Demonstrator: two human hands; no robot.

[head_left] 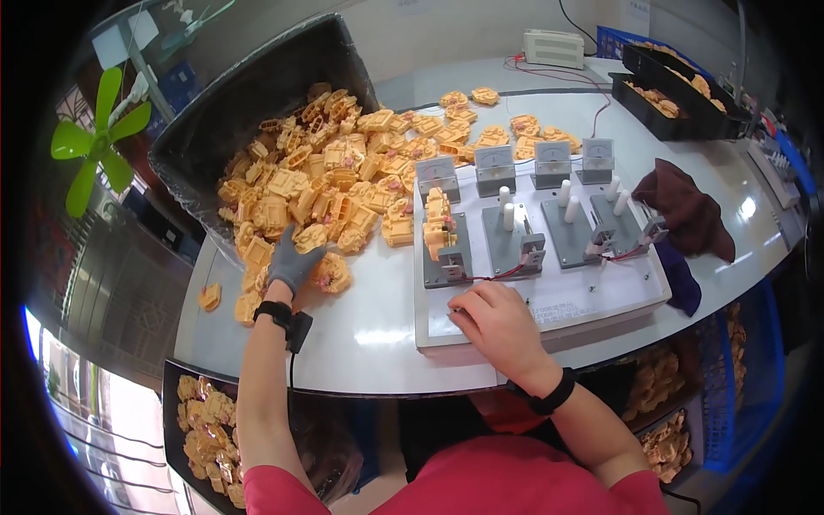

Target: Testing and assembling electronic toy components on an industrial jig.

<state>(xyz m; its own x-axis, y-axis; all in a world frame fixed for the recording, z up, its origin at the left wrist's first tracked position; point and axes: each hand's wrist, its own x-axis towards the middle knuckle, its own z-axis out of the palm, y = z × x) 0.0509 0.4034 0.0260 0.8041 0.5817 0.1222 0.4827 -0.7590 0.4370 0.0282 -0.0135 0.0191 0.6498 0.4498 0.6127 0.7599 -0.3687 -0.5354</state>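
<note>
My left hand (294, 261), in a grey glove, reaches into the near edge of a heap of yellow-orange moulded plastic parts (287, 182). Its thumb and fingers are apart, beside one part (311, 237) in the heap. My bare right hand (498, 326) rests at the front of a white test board (601, 300). Its fingers are curled together with the tips down on the board; what they pinch or press is hidden. On the board, one yellow part (438, 225) stands in the leftmost grey fixture (448, 266). Other grey fixtures (562, 236) carry white posts, and small meters (495, 167) stand behind them.
The heap spills from a tipped black bin (206, 107). A brown cloth (687, 206) lies right of the board. Black trays (661, 107) of parts and a white instrument box (554, 49) with red wires stand at the back. A green fan (101, 142) is at left; more parts (206, 438) sit below the table.
</note>
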